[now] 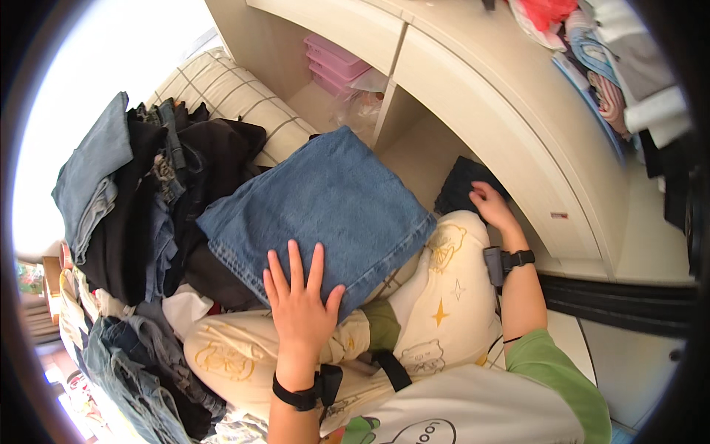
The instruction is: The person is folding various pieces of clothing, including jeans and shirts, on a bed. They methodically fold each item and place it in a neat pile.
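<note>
Blue denim, folded into a roughly square bundle [327, 205], lies before my crossed legs. My left hand [302, 302] rests palm down on its near edge, fingers spread. Over to the right, my right hand [491, 202] is at a dark folded garment [457, 186] inside a low cabinet compartment [407, 147]. Its fingers are bent and touch or hover just over the cloth; whether they grip it I cannot tell. Part of the dark garment is hidden behind my knee and the cabinet front.
A tall pile of dark trousers and jeans [144, 216] stands at the left, with more loose denim [127, 372] below it. Pink plastic boxes [338, 61] sit in the farther compartment near a checked quilt [238, 100]. Clothes [604, 83] fill an upper shelf at right.
</note>
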`<state>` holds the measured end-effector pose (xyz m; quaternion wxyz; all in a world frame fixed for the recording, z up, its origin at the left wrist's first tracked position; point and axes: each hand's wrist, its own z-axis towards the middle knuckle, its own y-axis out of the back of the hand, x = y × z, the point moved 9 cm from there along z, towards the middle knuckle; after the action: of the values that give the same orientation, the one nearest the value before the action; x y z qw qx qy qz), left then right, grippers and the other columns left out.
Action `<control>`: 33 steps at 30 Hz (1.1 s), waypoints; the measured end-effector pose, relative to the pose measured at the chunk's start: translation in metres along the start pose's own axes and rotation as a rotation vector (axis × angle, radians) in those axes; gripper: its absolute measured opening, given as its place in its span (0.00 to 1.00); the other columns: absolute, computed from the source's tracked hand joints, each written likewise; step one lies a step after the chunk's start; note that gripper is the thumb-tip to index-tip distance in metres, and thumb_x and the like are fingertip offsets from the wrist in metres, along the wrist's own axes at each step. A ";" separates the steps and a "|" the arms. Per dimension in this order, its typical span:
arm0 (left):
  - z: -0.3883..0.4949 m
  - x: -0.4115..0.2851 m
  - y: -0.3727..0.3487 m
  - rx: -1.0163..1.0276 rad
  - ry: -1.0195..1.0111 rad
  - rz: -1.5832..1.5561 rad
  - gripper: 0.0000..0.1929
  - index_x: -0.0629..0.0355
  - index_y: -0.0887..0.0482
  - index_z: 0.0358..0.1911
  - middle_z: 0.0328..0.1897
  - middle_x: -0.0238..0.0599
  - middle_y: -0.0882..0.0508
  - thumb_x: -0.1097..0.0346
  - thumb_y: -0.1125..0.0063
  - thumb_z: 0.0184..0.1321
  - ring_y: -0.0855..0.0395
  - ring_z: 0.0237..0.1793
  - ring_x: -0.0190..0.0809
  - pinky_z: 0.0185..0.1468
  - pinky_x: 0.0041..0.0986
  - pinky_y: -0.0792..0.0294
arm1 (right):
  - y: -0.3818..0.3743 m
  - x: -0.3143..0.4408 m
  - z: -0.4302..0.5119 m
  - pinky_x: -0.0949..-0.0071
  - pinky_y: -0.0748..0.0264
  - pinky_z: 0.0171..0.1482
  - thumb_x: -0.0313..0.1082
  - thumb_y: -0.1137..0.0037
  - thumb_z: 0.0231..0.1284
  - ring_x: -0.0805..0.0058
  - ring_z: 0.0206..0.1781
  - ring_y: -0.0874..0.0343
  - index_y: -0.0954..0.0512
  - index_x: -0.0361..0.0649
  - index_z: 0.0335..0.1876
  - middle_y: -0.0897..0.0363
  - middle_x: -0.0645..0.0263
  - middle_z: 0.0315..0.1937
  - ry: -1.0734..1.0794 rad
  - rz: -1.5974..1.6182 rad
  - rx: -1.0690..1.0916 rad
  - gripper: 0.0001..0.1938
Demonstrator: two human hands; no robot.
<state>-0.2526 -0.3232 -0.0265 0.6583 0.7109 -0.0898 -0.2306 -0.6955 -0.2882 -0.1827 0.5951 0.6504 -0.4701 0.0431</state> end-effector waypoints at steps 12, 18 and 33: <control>-0.019 0.041 -0.071 0.545 0.089 -0.007 0.44 0.65 0.35 0.68 0.77 0.72 0.54 0.35 0.44 0.57 0.66 0.74 0.81 0.69 0.71 0.70 | -0.047 -0.272 0.059 0.66 0.36 0.67 0.34 0.38 0.57 0.56 0.66 0.31 0.41 0.27 0.70 0.32 0.48 0.65 -0.792 0.261 -0.213 0.37; -0.028 0.044 -0.078 0.631 0.081 0.010 0.44 0.66 0.39 0.69 0.73 0.83 0.57 0.37 0.44 0.59 0.67 0.70 0.89 0.66 0.77 0.70 | -0.057 -0.268 0.069 0.62 0.44 0.73 0.40 0.30 0.49 0.52 0.72 0.43 0.51 0.30 0.75 0.49 0.47 0.73 -0.957 0.049 -0.229 0.51; -0.016 0.037 -0.067 0.492 0.044 -0.020 0.43 0.63 0.37 0.69 0.77 0.73 0.58 0.37 0.44 0.59 0.69 0.73 0.82 0.69 0.72 0.70 | -0.054 -0.235 0.118 0.56 0.26 0.58 0.38 0.42 0.61 0.44 0.56 0.26 0.30 0.33 0.63 0.29 0.43 0.61 -0.318 -0.715 -0.417 0.27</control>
<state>-0.2248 -0.3166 -0.0991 0.4649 0.8555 -0.1219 -0.1927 -0.8495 -0.2611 -0.4012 0.6113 0.6368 -0.3001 -0.3617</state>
